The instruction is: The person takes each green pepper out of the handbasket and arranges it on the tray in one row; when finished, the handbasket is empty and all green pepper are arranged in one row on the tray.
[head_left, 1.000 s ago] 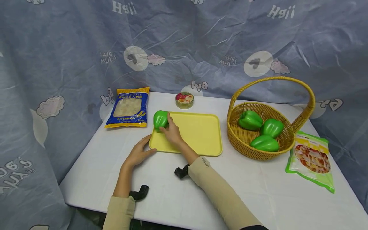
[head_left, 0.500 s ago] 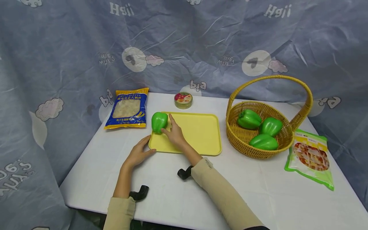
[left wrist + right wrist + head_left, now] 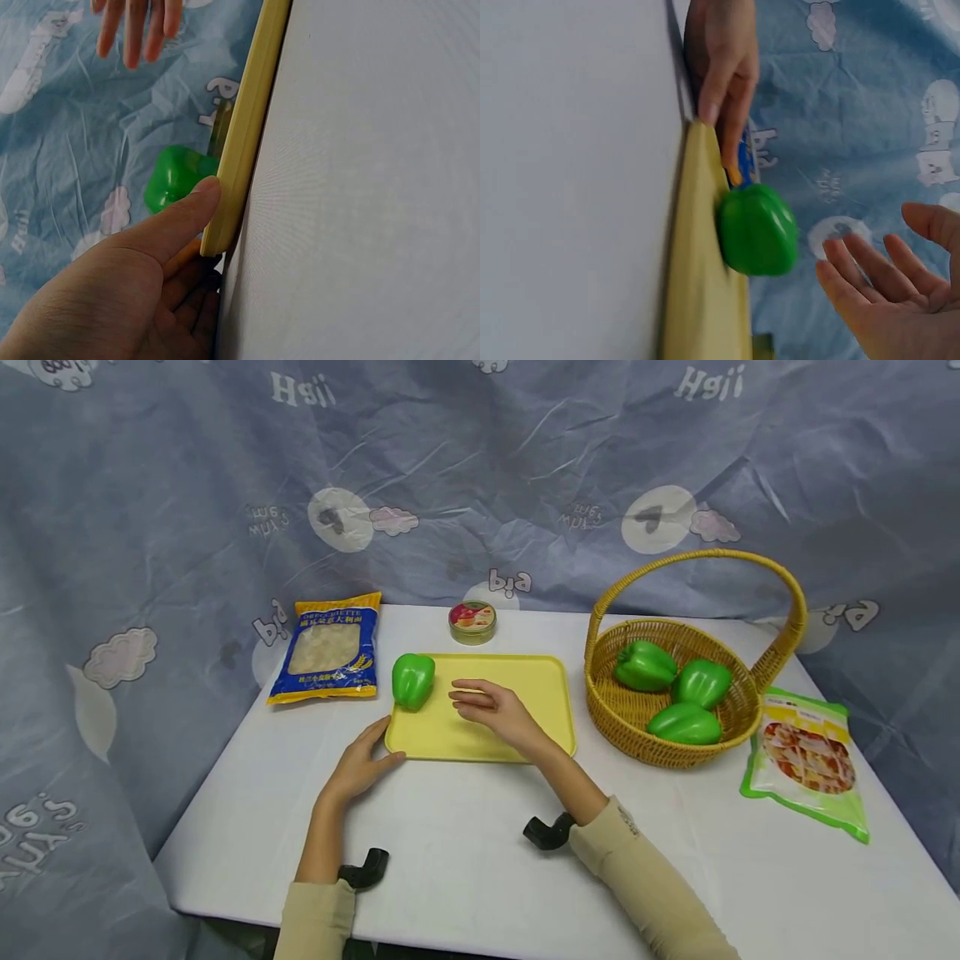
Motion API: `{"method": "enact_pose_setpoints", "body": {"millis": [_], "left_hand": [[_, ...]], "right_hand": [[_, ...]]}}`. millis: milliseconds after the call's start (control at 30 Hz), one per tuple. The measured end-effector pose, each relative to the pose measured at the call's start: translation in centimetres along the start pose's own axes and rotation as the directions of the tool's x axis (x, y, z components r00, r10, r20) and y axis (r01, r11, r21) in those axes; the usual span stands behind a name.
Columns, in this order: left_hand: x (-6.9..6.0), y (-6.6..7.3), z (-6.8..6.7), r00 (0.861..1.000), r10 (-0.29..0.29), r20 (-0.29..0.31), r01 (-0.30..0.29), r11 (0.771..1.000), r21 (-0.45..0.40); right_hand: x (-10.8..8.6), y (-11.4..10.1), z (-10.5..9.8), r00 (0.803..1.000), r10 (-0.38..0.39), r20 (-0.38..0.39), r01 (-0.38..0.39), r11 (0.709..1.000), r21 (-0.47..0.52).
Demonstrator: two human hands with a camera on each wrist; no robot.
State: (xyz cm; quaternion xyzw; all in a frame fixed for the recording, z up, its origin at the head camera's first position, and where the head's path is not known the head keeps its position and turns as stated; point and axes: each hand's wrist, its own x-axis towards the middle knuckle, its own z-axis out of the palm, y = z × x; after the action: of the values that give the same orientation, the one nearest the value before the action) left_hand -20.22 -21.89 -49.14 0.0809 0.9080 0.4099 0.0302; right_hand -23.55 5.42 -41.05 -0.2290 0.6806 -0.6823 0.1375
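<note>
The head view's bottom edge cuts off the left sleeve [image 3: 317, 917] and right sleeve [image 3: 660, 889]. The right hand [image 3: 497, 710] covers part of the tray [image 3: 536, 681]; the basket [image 3: 637, 745] hides an edge of the green-rimmed bag [image 3: 810, 758]. Small print on the blue bag [image 3: 326, 647] and tin [image 3: 472, 623] is unreadable. In the left wrist view, the top edge crops the right hand, and the tray and left hand [image 3: 124, 281] partly hide the pepper [image 3: 172, 178]. In the right wrist view, the tray is blurred and cropped below.
</note>
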Motion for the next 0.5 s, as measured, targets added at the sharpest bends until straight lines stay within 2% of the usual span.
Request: {"method": "enact_pose_setpoints", "body": {"millis": [133, 233, 367, 500], "left_hand": [[-0.1, 0.1, 0.0, 1.0, -0.004, -0.003, 0.004, 1.0, -0.003], [-0.1, 0.2, 0.0, 1.0, -0.015, 0.0, 0.015, 1.0, -0.013], [-0.1, 0.1, 0.0, 1.0, -0.025, 0.008, 0.025, 1.0, -0.007], [0.0, 0.2, 0.0, 1.0, -0.019, 0.012, 0.019, 1.0, -0.007]], "right_hand": [[-2.7, -2.0, -3.0, 0.996, -0.038, 0.086, 0.04, 0.999, -0.02], [-4.7, -3.6, -5.5, 0.993, -0.083, 0.089, 0.085, 0.996, -0.022], [-7.1, -5.6, -8.8, 0.988, -0.157, 0.009, 0.158, 0.986, -0.061], [-8.9, -6.7, -12.4, 0.97, -0.205, -0.129, 0.183, 0.97, -0.159]]}}
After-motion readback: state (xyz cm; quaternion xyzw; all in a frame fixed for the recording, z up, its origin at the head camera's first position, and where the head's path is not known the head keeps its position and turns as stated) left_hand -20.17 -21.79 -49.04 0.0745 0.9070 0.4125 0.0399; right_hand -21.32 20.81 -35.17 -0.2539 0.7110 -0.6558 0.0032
